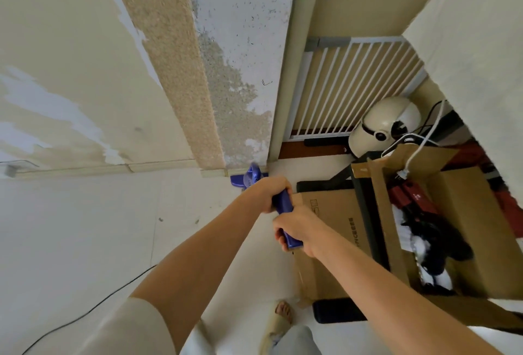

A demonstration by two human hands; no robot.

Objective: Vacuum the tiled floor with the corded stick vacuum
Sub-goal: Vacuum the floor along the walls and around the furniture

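Both hands grip the blue handle (pixel 283 204) of the stick vacuum, held out in front of me. My left hand (pixel 270 189) is wrapped round the upper part of the handle. My right hand (pixel 295 226) is curled round the lower end, nearer to me. Beyond the hands, the vacuum's blue floor head (pixel 245 178) sits on the pale tiled floor (pixel 85 227) right at the skirting where the wall corner juts out. The vacuum's tube is hidden behind my hands. A black cord (pixel 93 308) trails across the tiles at the lower left.
Open cardboard boxes (pixel 334 219) full of clutter crowd the right side, close to my hands. Behind them lie a white helmet (pixel 387 122) and a white barred gate (pixel 353 86). A peeling wall (pixel 85 71) runs along the left. My sandalled foot (pixel 280 318) stands below.
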